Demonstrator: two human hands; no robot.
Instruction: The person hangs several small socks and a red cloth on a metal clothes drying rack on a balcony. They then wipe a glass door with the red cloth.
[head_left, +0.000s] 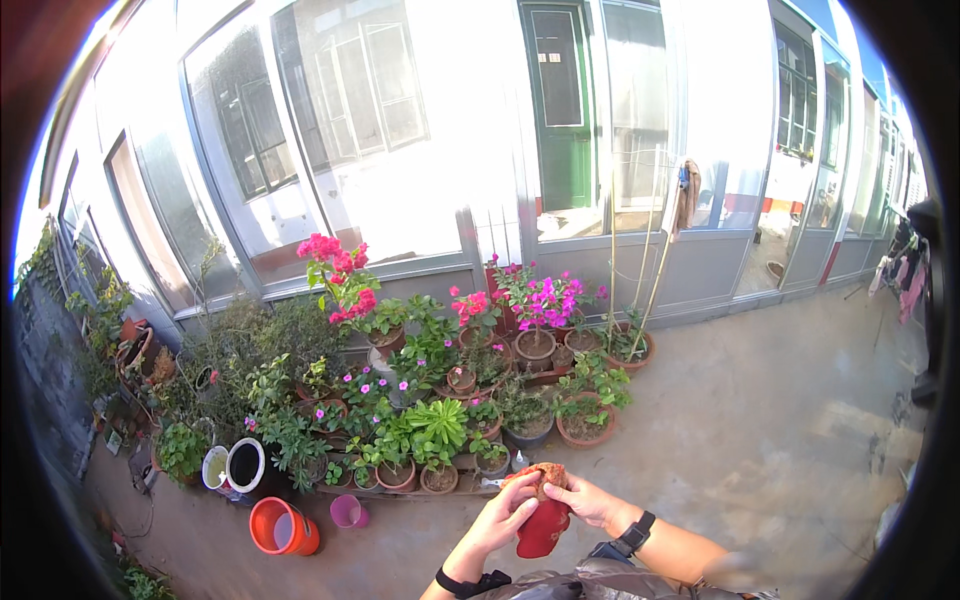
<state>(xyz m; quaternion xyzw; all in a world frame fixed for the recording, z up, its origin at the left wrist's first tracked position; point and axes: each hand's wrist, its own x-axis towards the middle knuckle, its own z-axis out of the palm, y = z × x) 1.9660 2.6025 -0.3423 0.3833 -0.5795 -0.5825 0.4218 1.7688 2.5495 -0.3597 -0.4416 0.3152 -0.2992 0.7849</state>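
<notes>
Both hands are raised in front of the body, at the lower middle of the head view. Between them is a red cloth item (541, 529) with a tan, patterned upper part; its exact kind cannot be told. My left hand (504, 516) grips it from the left, fingers over its top edge. My right hand (586, 501) pinches the tan part from the right with thumb and fingers. A small whitish object (492, 484) sticks out beside the left fingertips, too small to name. Black bands sit on both wrists.
Potted plants crowd the ground ahead, among them a terracotta pot (586, 421) and a magenta-flowered bougainvillea (547, 302). An orange bucket (306, 534), a pink pot (349, 512) and a white-rimmed dark container (245, 465) stand at left. Beyond is a glazed wall with a green door (564, 169).
</notes>
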